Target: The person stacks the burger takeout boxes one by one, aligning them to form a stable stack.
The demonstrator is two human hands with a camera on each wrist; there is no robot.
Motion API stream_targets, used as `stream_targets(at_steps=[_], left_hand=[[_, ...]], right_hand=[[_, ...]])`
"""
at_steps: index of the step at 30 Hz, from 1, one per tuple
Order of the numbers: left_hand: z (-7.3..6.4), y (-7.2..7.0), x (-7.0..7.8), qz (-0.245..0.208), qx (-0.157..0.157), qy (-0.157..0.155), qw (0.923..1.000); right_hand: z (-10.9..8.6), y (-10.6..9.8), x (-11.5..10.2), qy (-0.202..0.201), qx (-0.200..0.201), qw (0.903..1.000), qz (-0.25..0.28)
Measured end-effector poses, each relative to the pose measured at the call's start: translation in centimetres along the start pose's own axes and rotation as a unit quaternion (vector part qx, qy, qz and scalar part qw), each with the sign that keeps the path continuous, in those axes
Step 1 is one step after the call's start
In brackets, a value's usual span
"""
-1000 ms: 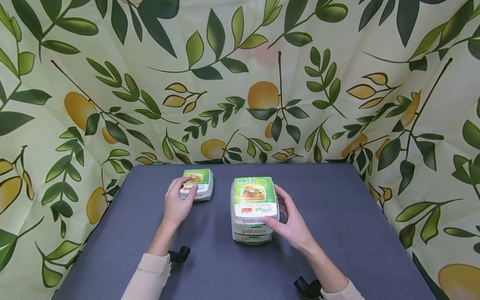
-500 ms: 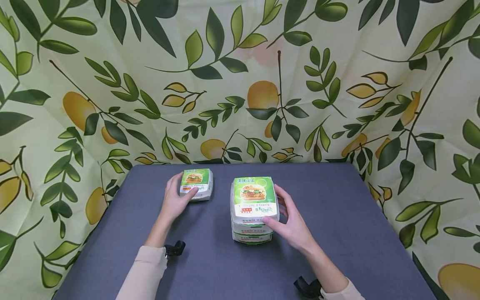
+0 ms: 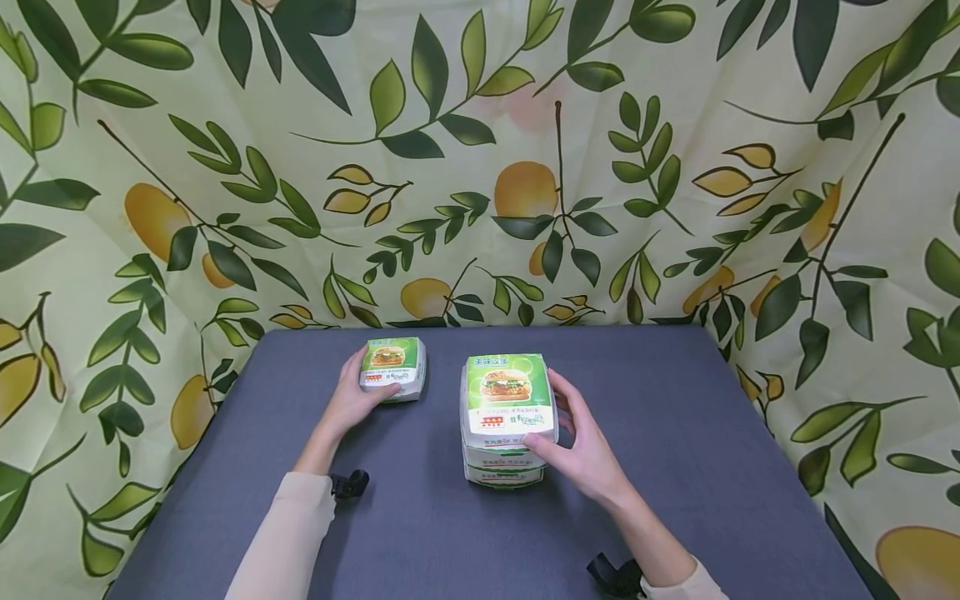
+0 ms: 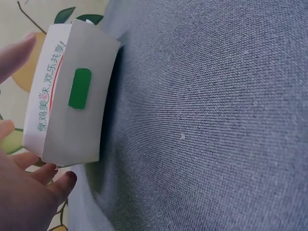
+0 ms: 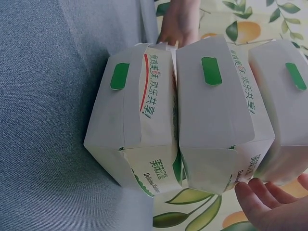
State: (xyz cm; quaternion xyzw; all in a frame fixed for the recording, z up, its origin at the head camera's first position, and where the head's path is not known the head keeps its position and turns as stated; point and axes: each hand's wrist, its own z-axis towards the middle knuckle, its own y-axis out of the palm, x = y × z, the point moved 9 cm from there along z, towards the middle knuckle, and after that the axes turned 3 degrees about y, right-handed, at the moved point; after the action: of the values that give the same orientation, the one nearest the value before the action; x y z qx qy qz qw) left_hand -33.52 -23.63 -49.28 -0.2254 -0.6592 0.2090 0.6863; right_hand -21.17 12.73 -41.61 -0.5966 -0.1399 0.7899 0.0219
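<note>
Near the table's back left lies a burger box, white with a green top and a burger picture. My left hand is at its left side, fingers along that side, thumb over the near edge. In the left wrist view, fingers meet the box's side, while the thumb shows apart from it. Three similar boxes form a stack at mid-table. Beside its right side my right hand rests, thumb at the near edge of the top box. In the right wrist view fingertips touch the middle box.
A dark blue-grey cloth covers the table. Behind and around it hangs a curtain printed with leaves and fruit. Black wrist straps sit on both wrists. A gap of table lies between the single box and the stack.
My left hand has shifted left and down from above the single box to its side, and its thumb has lowered to the near edge. My right hand and the stack stay put.
</note>
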Motion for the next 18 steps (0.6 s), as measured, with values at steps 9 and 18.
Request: stream_targets(at_steps=[9,18], left_hand=[[0.56,0.68,-0.55,-0.01,-0.015,0.002,0.9998],[0.39,0.85,-0.73,0.005,-0.002,-0.002,1.0]], right_hand=[[-0.04,0.0,-0.03,-0.001,-0.001,1.0,0.0],[-0.02,0.01,-0.08,-0.003,-0.001,1.0,0.003]])
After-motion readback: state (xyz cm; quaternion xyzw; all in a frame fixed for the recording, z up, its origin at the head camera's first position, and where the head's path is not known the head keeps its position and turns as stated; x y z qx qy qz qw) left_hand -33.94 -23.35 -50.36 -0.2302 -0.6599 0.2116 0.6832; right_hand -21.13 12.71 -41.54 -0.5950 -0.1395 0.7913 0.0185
